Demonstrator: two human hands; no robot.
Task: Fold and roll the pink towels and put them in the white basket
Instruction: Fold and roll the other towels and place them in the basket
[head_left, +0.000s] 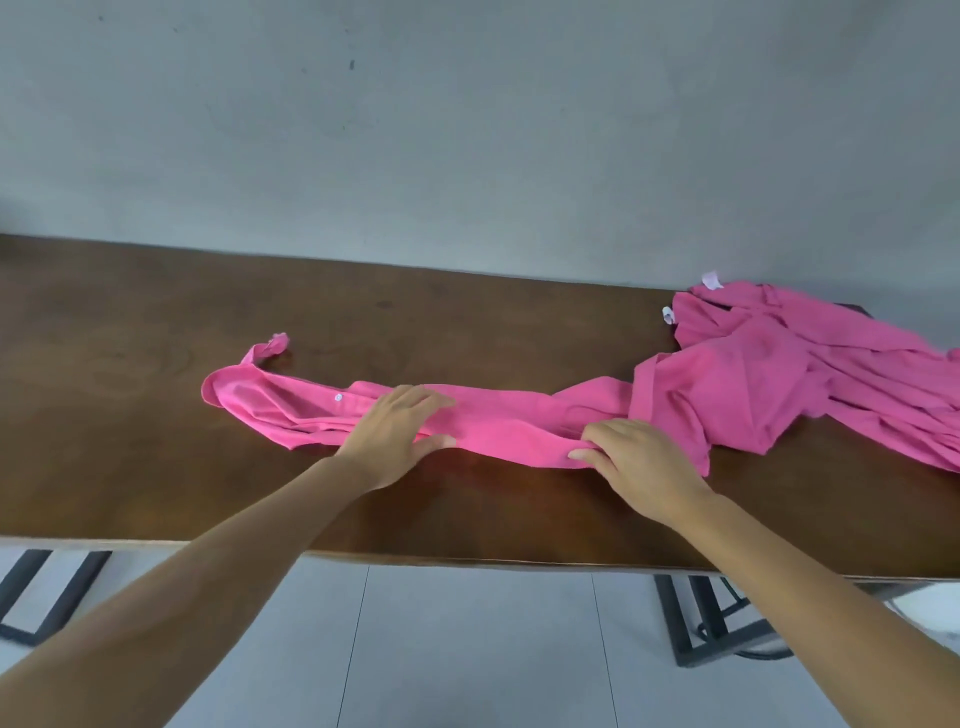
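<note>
A grey wall (467, 130) fills the upper half of the view, meeting the far edge of a long brown table (130, 415) that runs past both sides of the frame; its near edge crosses below the forearms, with grey floor (467, 649) and dark legs (696, 623) under it. A wide stretch of bare wood lies left of and behind the hands, and a narrower strip between them and the near edge. The towel (498, 421) being worked is a long, narrow pink band lying across the table, its left end curling up into a small tail well left of the left hand. To the right of the right hand a pile (810, 364) of loose pink cloth spreads to the frame's right edge and touches the band's right end. The left hand (400, 431) lies flat on the band with straight fingers, pressing it down. The right hand (639, 462) has its fingers curled over the band's near edge, pinching a fold of it. A small white tag (710, 280) sticks up at the pile's far edge, and another (667, 314) at its left.
</note>
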